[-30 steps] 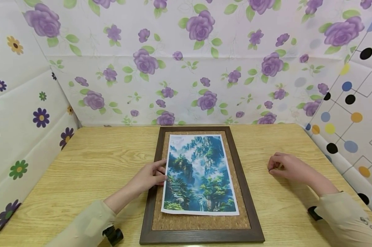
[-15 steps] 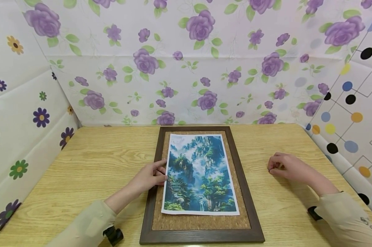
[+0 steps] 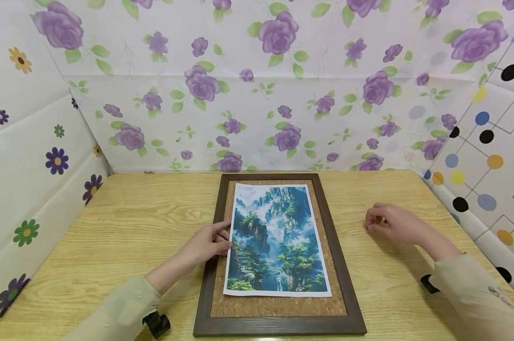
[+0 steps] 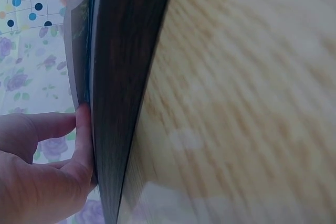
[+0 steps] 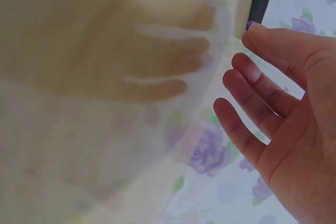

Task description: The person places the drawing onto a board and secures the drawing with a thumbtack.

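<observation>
A printed landscape picture (image 3: 275, 239) on white paper lies over the cork of a brown-framed corkboard (image 3: 278, 310). My left hand (image 3: 207, 244) is at the picture's left side, pinching its edge with thumb and fingertips at about mid-height. In the left wrist view the paper (image 4: 76, 51) bows away from the dark frame near the fingertips (image 4: 83, 109). To the right of the board, my right hand (image 3: 393, 222) is held low above the wooden table. Between its thumb and index finger it pinches a small purple pushpin (image 5: 251, 25), of which only the tip shows.
The board stands on a light wooden table (image 3: 150, 208), its far end close to a flowered back cloth (image 3: 239, 113). A daisy-patterned sheet (image 3: 39, 156) closes the left side, and a dotted sheet (image 3: 487, 180) the right.
My right hand, with the pushpin, has shifted slightly up and to the left. The left hand, picture and board have stayed in place.
</observation>
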A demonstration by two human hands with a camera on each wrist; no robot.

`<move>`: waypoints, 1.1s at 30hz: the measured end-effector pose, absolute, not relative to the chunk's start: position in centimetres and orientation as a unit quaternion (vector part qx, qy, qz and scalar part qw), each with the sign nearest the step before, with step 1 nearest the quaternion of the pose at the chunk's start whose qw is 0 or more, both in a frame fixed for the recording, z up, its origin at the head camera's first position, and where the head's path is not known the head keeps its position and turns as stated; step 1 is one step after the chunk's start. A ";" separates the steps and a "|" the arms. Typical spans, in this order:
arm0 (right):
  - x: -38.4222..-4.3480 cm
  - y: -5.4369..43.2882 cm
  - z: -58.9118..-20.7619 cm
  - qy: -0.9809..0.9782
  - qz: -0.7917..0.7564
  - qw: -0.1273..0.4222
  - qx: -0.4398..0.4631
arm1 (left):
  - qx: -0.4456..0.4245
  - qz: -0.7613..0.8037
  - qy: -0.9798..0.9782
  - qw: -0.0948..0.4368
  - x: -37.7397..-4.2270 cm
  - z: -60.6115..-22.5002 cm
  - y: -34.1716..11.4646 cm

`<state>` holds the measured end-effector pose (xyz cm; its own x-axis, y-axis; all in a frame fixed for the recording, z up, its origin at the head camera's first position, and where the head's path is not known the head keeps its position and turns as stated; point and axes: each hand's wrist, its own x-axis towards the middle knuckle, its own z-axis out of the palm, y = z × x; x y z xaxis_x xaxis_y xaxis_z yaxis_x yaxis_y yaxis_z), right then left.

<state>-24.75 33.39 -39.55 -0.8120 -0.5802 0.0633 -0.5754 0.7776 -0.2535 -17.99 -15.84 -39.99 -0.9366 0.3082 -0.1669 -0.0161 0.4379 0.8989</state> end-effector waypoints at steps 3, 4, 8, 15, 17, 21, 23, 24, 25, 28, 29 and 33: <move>-25.6 32.8 -39.0 0.940 -0.127 0.002 -0.318 | 0.087 0.524 0.833 0.157 -18.0 -39.9 -15.8; -25.9 32.6 -38.8 0.939 -0.124 -0.002 -0.322 | 0.088 0.523 0.833 0.157 -18.0 -39.9 -15.8; -27.3 31.3 -37.8 0.935 -0.123 -0.012 -0.332 | 0.086 0.525 0.832 0.155 -17.9 -39.8 -15.8; -30.1 28.7 -36.3 0.927 -0.138 -0.006 -0.350 | 0.092 0.520 0.835 0.152 -17.8 -39.7 -15.7; -30.8 28.1 -36.1 0.924 -0.142 -0.002 -0.354 | 0.089 0.520 0.836 0.151 -17.9 -39.8 -15.7; -31.9 26.8 -35.7 0.922 -0.155 0.010 -0.355 | 0.089 0.516 0.839 0.149 -17.9 -39.8 -15.7; -32.3 26.1 -35.5 0.920 -0.160 0.013 -0.358 | 0.087 0.514 0.841 0.146 -17.9 -39.8 -15.7; -32.5 25.7 -35.4 0.920 -0.162 0.015 -0.356 | 0.087 0.513 0.841 0.146 -17.9 -39.8 -15.7; -32.7 25.2 -35.3 0.918 -0.165 0.015 -0.360 | 0.087 0.513 0.841 0.146 -17.9 -39.7 -15.7; -33.1 23.8 -35.2 0.916 -0.161 0.011 -0.368 | 0.088 0.511 0.842 0.148 -17.8 -39.7 -15.8; -33.2 23.4 -35.1 0.914 -0.160 0.009 -0.372 | 0.089 0.512 0.841 0.149 -17.8 -39.7 -15.8; -33.6 21.5 -35.1 0.907 -0.164 0.015 -0.388 | 0.088 0.512 0.840 0.155 -17.7 -39.8 -15.8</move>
<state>-33.60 21.51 -35.06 -0.6979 -0.7091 0.0999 -0.6992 0.6446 -0.3093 -17.73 -15.78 -39.78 -0.9364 0.3063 -0.1710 -0.0116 0.4601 0.8878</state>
